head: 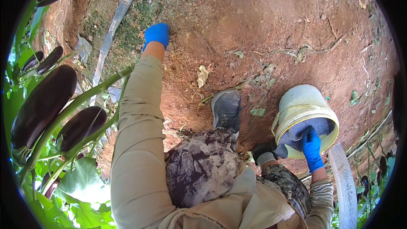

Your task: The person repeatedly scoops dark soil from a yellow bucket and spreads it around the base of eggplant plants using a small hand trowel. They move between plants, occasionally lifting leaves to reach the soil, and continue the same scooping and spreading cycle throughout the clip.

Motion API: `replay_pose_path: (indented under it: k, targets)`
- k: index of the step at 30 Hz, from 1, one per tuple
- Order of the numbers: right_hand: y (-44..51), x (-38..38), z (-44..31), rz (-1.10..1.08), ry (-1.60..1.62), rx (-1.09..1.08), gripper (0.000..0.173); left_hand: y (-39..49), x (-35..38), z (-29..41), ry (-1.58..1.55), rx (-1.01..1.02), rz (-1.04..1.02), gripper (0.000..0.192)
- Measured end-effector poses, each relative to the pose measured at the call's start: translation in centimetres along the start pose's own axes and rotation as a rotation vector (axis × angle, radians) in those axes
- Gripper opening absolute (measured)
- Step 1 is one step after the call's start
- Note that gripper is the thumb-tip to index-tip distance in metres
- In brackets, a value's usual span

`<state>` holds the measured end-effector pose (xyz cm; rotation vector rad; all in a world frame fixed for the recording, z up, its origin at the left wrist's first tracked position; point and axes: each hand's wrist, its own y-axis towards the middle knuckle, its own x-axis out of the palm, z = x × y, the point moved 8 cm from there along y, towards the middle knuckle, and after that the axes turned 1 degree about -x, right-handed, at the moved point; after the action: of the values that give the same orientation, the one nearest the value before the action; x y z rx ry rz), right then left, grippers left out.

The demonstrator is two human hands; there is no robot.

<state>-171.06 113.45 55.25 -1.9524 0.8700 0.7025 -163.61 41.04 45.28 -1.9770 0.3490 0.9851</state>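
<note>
My left hand [156,35], in a blue glove, reaches far forward over the soil beside a patch of green growth. Its back faces me and the fingers are hidden, so whether it holds anything does not show. At the right, a pale bucket [300,98] with a yellowish rim is tilted, its mouth towards me. A dark grey cloth [294,132] lines the inside and hangs over the rim at the left. My right hand [311,146], also gloved in blue, reaches across the rim with its fingers gripping the cloth inside.
Large dark eggplants [44,105] hang from thick stems [76,105] close to my left arm. A grey strip [117,22] runs along the soil [254,22]. Dry leaves [202,76] lie before my shoe [226,109]. A pale post [342,186] stands near my right arm.
</note>
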Motion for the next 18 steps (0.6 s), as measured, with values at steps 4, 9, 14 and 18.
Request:
replay_pose_path:
  k: [4,9,14,18]
  targets:
    - [-0.4,-0.4,0.3,0.003,-0.057,0.031,0.029,0.1,0.9,0.0,-0.006,0.028,0.027,0.019]
    - [-0.7,-1.1,-0.3,0.044,-0.098,-0.010,0.029,-1.7,-0.5,-0.2,-0.253,-0.107,0.138,0.017]
    - [-1.7,-1.6,-0.1,0.076,-0.096,-0.076,0.028,-9.4,-1.1,3.9,-1.177,-0.002,0.593,0.018]
    - [-2.3,-5.0,-1.7,0.123,-0.212,-0.175,0.040,-16.3,6.3,0.4,-1.983,-0.336,0.650,0.017]
